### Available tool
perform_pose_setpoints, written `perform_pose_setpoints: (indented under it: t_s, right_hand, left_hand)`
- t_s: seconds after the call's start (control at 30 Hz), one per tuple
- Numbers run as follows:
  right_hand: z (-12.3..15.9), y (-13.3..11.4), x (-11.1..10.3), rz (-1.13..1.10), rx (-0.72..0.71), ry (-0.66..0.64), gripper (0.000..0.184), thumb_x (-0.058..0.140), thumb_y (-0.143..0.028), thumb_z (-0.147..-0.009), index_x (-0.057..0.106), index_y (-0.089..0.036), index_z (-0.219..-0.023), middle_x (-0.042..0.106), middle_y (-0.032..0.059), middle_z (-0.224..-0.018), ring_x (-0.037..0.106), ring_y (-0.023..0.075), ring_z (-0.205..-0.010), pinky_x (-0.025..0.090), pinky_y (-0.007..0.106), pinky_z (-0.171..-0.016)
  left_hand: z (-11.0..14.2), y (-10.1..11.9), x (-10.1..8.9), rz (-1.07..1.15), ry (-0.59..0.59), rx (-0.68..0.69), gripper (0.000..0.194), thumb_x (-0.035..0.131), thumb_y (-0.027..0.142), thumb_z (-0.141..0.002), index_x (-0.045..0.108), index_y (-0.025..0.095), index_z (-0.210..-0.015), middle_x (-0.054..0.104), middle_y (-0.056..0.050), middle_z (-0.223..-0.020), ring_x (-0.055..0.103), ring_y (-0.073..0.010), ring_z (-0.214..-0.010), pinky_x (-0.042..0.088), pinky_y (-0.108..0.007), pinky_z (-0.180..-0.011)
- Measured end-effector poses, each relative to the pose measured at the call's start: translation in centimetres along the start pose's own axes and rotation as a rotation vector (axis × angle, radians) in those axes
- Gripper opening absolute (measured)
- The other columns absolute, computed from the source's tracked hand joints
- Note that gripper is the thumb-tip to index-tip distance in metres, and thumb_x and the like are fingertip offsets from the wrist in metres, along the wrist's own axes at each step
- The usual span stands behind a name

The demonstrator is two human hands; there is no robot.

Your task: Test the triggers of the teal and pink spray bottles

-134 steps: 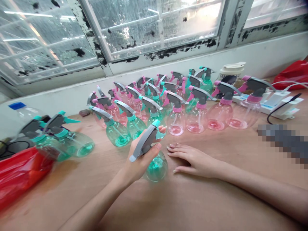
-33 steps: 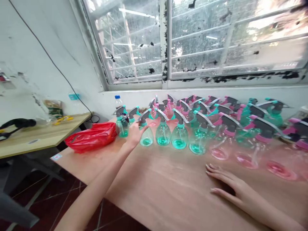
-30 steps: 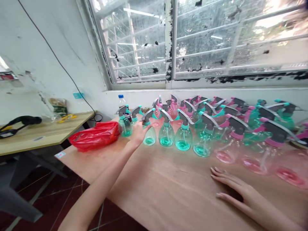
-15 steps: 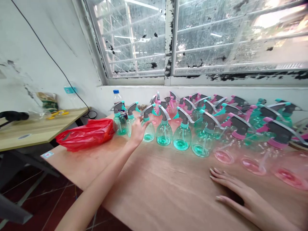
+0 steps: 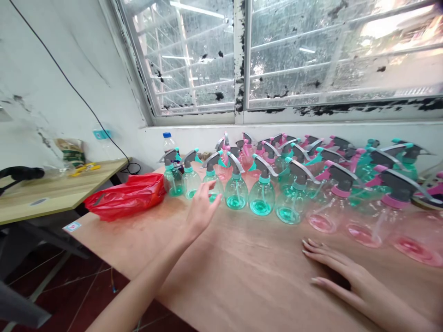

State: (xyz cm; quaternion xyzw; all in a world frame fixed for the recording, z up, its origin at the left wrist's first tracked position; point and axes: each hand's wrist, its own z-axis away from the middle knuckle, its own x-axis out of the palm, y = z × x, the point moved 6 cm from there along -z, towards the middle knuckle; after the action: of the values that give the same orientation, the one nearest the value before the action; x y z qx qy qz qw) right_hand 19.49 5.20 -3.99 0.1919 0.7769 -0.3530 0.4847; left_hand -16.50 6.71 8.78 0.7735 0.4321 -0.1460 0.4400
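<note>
Our left fingers [image 5: 203, 190] have released the green sprayer [image 5: 211, 174] — lined up toward the tabletop's [image 5: 242, 263] far edge. Our right fingers [image 5: 327, 260] lie spread.

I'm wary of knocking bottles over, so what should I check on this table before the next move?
1. Left hand clear of the green bottle behind it: cannot tell; they overlap in view.
2. Right hand free: ok, holds nothing.
3. Right hand apart from the nearest pink bottle: ok.
4. Leftmost green bottle upright: ok.
5. Red bag off that leftmost bottle: cannot tell.
6. Spray heads facing one way: not ok.
</note>
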Motion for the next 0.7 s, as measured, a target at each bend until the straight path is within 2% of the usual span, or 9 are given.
perform_pose_setpoints:
  t_s: [0.1, 0.2, 0.33, 0.5, 0.7]
  right_hand:
    - [-0.1, 0.0, 0.1, -0.016, 0.018, -0.02, 0.051, 0.058, -0.051, -0.09, 0.057, -0.029, -0.136, 0.049, 0.0058, -0.146, 0.048, 0.0327, -0.133, 0.043, 0.052, -0.107]
    - [-0.3, -0.1, 0.1, -0.032, 0.029, -0.042, 0.05, 0.056, -0.05, -0.091, 0.056, -0.028, -0.136, 0.047, 0.0064, -0.148, 0.045, 0.0325, -0.135, 0.042, 0.053, -0.108]
    - [-0.4, -0.3, 0.1, -0.061, 0.026, -0.05, 0.051, 0.055, -0.049, -0.092, 0.054, -0.027, -0.138, 0.046, 0.0073, -0.148, 0.043, 0.0314, -0.137, 0.04, 0.052, -0.11]
    - [-0.6, -0.8, -0.3, -0.101, 0.02, -0.039, 0.049, 0.056, -0.049, -0.092, 0.057, -0.026, -0.136, 0.048, 0.0081, -0.148, 0.044, 0.0319, -0.136, 0.038, 0.054, -0.111]
    - [-1.0, -1.5, -0.9, -0.138, 0.002, -0.022, 0.049, 0.056, -0.051, -0.092, 0.059, -0.025, -0.134, 0.049, 0.0091, -0.147, 0.044, 0.0316, -0.136, 0.039, 0.053, -0.111]
  left_hand:
    - [-1.7, 2.1, 2.1, 0.001, -0.011, 0.003, 0.045, 0.067, 0.025, -0.085, 0.052, 0.015, -0.127, 0.062, -0.015, -0.126, 0.06, -0.0258, -0.119, 0.05, -0.039, -0.098]
    - [-3.5, 3.0, 4.2, -0.021, 0.001, -0.03, 0.053, 0.072, 0.031, -0.083, 0.05, 0.012, -0.127, 0.062, -0.02, -0.126, 0.06, -0.0302, -0.119, 0.048, -0.042, -0.099]
    - [-5.0, 3.3, 5.7, -0.081, -0.002, -0.073, 0.044, 0.071, 0.029, -0.084, 0.053, 0.009, -0.119, 0.064, -0.024, -0.119, 0.062, -0.0357, -0.113, 0.049, -0.047, -0.094]
    - [-4.9, 3.6, 4.7, -0.144, -0.058, -0.082, 0.035, 0.07, 0.026, -0.082, 0.056, 0.009, -0.11, 0.068, -0.022, -0.107, 0.065, -0.0378, -0.107, 0.049, -0.047, -0.09]
    - [-2.6, 4.5, 2.4, -0.091, -0.173, -0.063, 0.029, 0.068, 0.027, -0.077, 0.059, 0.016, -0.102, 0.071, -0.013, -0.101, 0.067, -0.0337, -0.099, 0.051, -0.044, -0.088]
